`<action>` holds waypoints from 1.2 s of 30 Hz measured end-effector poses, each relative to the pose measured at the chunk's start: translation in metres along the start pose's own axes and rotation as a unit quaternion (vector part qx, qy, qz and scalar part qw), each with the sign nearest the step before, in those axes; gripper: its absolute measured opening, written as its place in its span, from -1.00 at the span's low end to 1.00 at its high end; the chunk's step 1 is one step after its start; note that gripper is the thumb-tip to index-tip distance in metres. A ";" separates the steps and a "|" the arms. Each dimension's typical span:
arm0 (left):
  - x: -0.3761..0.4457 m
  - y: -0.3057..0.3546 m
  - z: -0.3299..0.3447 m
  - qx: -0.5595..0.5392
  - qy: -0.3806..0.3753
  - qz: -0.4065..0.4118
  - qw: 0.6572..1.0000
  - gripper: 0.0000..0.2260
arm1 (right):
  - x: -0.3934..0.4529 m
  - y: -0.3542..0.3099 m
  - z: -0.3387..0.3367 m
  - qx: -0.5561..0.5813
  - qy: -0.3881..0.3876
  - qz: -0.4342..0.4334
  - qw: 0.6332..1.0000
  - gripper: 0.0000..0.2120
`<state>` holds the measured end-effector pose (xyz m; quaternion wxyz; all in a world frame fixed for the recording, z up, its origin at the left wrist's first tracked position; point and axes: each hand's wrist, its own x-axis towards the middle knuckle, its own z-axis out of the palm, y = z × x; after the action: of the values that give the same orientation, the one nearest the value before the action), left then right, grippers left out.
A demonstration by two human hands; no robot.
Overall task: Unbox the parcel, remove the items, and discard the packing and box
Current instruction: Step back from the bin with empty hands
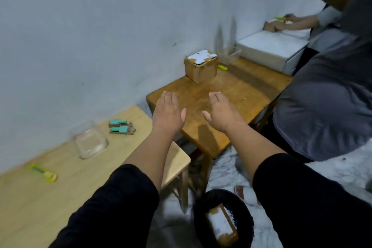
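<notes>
A small brown cardboard parcel [201, 66] with a white label and brown tape on top sits at the far edge of a dark wooden table [231, 94], against the wall. My left hand [168, 113] and my right hand [223, 113] hover palm-down over the near part of that table, fingers spread, holding nothing, well short of the parcel. Behind the parcel lies a yellow-green cutter [222, 67]. On the floor below, a black bin [222, 219] holds a discarded brown box with a white label [221, 225].
A lighter wooden table [60, 177] at left carries a clear glass jar [90, 141], two teal items [120, 127] and a yellow-green cutter [43, 173]. Another person in grey [332, 90] sits at right, working on a white box [271, 48].
</notes>
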<state>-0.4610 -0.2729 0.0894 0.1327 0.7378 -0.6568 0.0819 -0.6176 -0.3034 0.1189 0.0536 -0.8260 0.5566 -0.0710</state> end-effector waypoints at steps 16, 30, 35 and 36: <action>-0.054 -0.233 -0.006 0.001 -0.005 -0.220 0.976 -0.52 | 0.079 -0.201 0.069 0.049 -0.056 -0.167 0.983 -0.38; -0.093 -0.301 0.120 -0.202 -0.025 -0.430 0.880 -0.24 | 0.158 -0.210 0.237 0.168 -0.188 -0.147 0.956 -0.14; -0.096 -0.311 0.145 -0.245 -0.006 -0.484 0.840 -0.18 | 0.185 -0.210 0.282 0.264 -0.182 -0.162 0.933 -0.03; -0.097 -0.310 0.146 -0.253 0.003 -0.483 0.838 -0.18 | 0.190 -0.213 0.288 0.272 -0.180 -0.163 0.931 -0.03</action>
<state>-0.1737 -0.1933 -0.1059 0.3397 0.9019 -0.2139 -0.1593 -0.3024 -0.3970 -0.1180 0.3631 -0.8581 0.3546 -0.0778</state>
